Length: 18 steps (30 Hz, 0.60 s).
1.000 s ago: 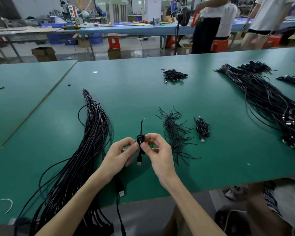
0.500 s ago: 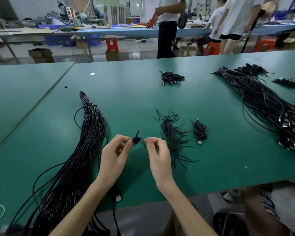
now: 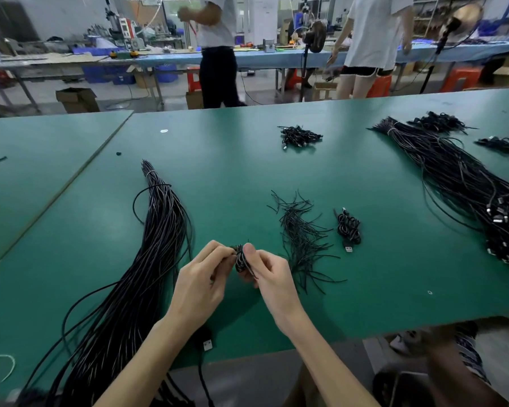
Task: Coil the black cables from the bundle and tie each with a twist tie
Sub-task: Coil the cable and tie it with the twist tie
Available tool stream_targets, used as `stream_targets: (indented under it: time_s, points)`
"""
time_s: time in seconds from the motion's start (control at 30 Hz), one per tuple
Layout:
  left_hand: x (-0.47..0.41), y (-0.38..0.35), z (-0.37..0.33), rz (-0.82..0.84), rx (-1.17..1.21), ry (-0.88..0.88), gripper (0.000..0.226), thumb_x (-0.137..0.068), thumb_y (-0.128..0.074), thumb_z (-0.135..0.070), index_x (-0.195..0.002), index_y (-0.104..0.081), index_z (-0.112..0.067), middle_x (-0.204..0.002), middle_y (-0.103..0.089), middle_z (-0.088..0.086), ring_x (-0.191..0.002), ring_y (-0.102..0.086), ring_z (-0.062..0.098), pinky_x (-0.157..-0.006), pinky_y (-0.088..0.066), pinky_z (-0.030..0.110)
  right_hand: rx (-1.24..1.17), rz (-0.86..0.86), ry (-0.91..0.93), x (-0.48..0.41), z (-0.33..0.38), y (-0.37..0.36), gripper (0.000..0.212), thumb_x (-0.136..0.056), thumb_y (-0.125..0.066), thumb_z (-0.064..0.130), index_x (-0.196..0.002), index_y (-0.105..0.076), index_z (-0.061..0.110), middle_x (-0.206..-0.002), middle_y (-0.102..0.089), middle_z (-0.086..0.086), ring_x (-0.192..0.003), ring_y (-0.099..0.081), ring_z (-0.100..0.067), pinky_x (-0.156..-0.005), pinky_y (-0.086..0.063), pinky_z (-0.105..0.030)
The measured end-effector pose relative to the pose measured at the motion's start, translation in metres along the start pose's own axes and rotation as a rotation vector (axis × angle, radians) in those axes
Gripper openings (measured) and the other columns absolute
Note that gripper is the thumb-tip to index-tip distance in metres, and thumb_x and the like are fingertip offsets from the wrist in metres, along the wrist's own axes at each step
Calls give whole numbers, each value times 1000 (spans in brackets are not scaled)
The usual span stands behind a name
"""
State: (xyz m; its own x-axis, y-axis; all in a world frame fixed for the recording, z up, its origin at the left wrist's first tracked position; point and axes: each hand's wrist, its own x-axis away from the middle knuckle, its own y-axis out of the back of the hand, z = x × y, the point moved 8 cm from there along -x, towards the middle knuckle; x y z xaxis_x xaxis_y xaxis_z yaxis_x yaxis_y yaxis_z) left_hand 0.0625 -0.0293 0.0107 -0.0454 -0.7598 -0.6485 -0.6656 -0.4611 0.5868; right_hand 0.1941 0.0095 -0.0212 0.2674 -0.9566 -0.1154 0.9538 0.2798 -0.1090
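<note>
coiled cable (image 3: 241,261) pinched between left hand (image 3: 202,282) and right hand (image 3: 272,277) — both gripping (above table)

Bright, even overhead light falls on the table (image 3: 247,160), with a faint pale sheen across its middle. Shadows on the table are soft. A dim patch lies under the left hand (image 3: 199,284) and right hand (image 3: 269,274), and the bundle (image 3: 147,259) on the table carries grey highlights along its strands. Both hands and the coil (image 3: 241,261) they pinch are sharp. Beyond the table the people (image 3: 218,54) are smeared by motion. The table's far edge bows, and its near corners stretch and soften.
</note>
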Motion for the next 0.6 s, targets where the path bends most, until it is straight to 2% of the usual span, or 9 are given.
stream_targets:
  time_s: [0.07, 0.13, 0.2, 0.27, 0.4, 0.47, 0.53, 0.6]
  points:
    - [-1, -1, 2, 17, 35, 13, 13, -104, -55, -22, -98, -63, -15, -90, -53, -14, -63, -51, 17, -55, -42, 24, 19, 21, 3, -1, -2, 0, 43, -103, -61, 37, -66, -62, 14, -55, -50, 12, -52, -43, -5, -54, -37, -16]
    - [-1, -2, 4, 36, 59, 29, 13, -106, -57, -21, -95, -62, -17, -88, -53, -13, -65, -52, 18, -56, -42, 25, 58, 23, -13, -1, -4, 2, 34, -102, -64, 35, -82, -71, 8, -60, -58, 8, -56, -50, -4, -55, -41, -17]
    - [-2, -4, 6, 50, 69, 53, 13, -105, -58, -19, -92, -61, -19, -86, -52, -12, -65, -51, 18, -57, -39, 21, 105, 8, -15, -2, -6, 4, 23, -100, -66, 34, -93, -75, 14, -77, -71, 5, -71, -63, -4, -68, -51, -19]
    - [-2, -4, 8, 58, 74, 75, 15, -104, -58, -18, -89, -59, -21, -84, -50, -13, -65, -50, 17, -58, -37, 17, 157, -13, -2, -3, -7, 6, 15, -100, -68, 33, -100, -74, 19, -91, -74, 5, -87, -69, -5, -82, -55, -24]
    - [-3, -5, 13, 70, 153, 145, 20, -104, -57, -29, -86, -59, -20, -79, -51, -12, -63, -48, 15, -59, -35, 16, 195, -42, 21, -4, -7, 8, 10, -98, -70, 29, -105, -73, 22, -101, -74, 5, -97, -70, -10, -94, -55, -40]
    - [-2, -8, 18, 101, 311, 230, 24, -101, -56, -37, -84, -61, -20, -70, -51, -11, -58, -44, 10, -55, -34, 21, 181, -54, 27, -2, -6, 8, 6, -97, -71, 28, -103, -72, 27, -101, -74, 6, -97, -70, -10, -95, -54, -45]
    - [-1, -13, 22, 147, 519, 340, 27, -99, -59, -39, -83, -62, -18, -60, -46, -5, -53, -38, 14, -49, -29, 28, 178, -72, 38, -2, -5, 8, 8, -96, -72, 25, -102, -72, 31, -102, -74, 7, -99, -69, -13, -94, -53, -48]
    - [1, -18, 26, 177, 663, 440, 28, -98, -62, -37, -80, -61, -16, -60, -42, 1, -51, -33, 17, -47, -27, 26, 198, -86, 60, -2, -4, 9, 12, -96, -73, 21, -102, -73, 31, -101, -72, 13, -100, -66, -15, -91, -52, -45]
